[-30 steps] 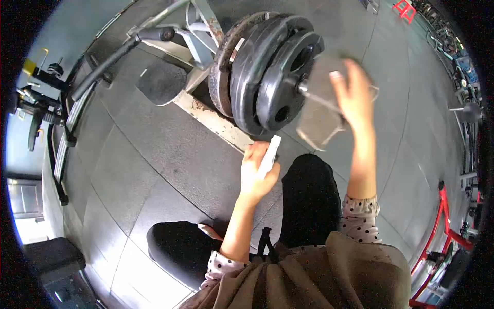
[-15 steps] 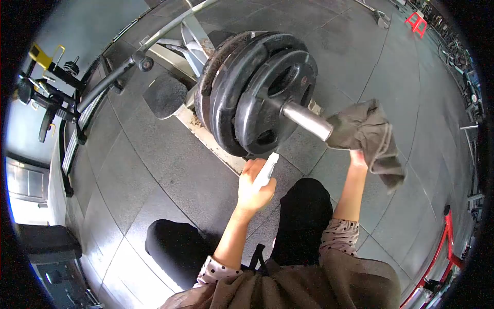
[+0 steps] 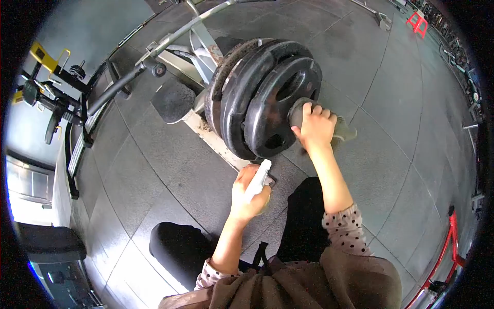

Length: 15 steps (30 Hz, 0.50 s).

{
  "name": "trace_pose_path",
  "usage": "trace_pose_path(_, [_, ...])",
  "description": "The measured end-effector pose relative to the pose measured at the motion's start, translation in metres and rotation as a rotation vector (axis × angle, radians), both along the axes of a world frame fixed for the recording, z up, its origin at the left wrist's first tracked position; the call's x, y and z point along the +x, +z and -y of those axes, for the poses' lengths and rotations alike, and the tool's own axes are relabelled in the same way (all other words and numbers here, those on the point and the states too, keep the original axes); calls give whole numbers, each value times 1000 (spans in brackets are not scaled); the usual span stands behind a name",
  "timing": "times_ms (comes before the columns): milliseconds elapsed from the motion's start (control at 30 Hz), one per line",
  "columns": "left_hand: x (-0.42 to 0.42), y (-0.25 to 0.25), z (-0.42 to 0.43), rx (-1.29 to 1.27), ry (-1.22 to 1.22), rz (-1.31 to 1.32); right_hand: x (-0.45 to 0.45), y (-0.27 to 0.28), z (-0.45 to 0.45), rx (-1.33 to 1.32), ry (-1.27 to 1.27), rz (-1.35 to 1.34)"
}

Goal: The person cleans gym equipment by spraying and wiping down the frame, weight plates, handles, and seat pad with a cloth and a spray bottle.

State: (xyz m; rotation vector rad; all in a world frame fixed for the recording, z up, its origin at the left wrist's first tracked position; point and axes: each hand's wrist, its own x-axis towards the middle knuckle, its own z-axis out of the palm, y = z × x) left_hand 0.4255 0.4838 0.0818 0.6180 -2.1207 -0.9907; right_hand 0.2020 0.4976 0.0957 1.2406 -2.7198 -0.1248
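My left hand (image 3: pixel 248 195) is closed round a bottle with a white spray head (image 3: pixel 258 180), just below the weight plates. My right hand (image 3: pixel 316 129) grips a grey-brown cloth (image 3: pixel 343 130) wrapped over the end of the metal bar, which the cloth and hand hide. Black weight plates (image 3: pixel 282 110) are stacked on that bar, close to the left of my right hand. Behind them sits a worn, rusty-edged plate (image 3: pixel 216 98). The plates hang beside the machine's scuffed cream frame (image 3: pixel 213 138).
A dark footplate (image 3: pixel 174 100) and a slanted grey bar with a black grip (image 3: pixel 121 85) are at the upper left. A black padded seat (image 3: pixel 49 242) stands lower left. Red-framed equipment (image 3: pixel 446 242) is at the right, and a red stool (image 3: pixel 417 23) far back.
My right hand has come back left from beside the bare bar end and now holds the cloth round it. Earlier the cloth hung loosely to the right. My left hand still holds the spray bottle.
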Motion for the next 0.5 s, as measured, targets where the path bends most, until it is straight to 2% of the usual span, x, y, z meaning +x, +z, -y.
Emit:
trace_pose_path(100, [6,-1,2,-1,14,-14,-31,6,2,-22,111,276])
trace_pose_path(133, [5,0,3,10,15,-32,-44,15,8,97,87,388])
trace_pose_path(200, [7,2,2,31,14,-51,-93,-1,14,19,235,1163])
trace_pose_path(233, [6,3,1,39,11,-51,-92,10,11,33,-132,1247])
trace_pose_path(267, [7,4,0,51,5,-48,-92,25,6,44,-109,1540])
trace_pose_path(300, [8,3,-1,68,0,-54,-127,-24,-1,-185,503,1542])
trace_pose_path(400, [9,-1,-3,103,-15,-51,-105,-11,-20,-341,-22,1707])
trace_pose_path(467, [8,-3,-4,97,-23,-25,-110,0,0,-36,-343,1623])
trace_pose_path(500, [7,-5,-4,105,-30,-21,-112,-3,2,22,-56,1528])
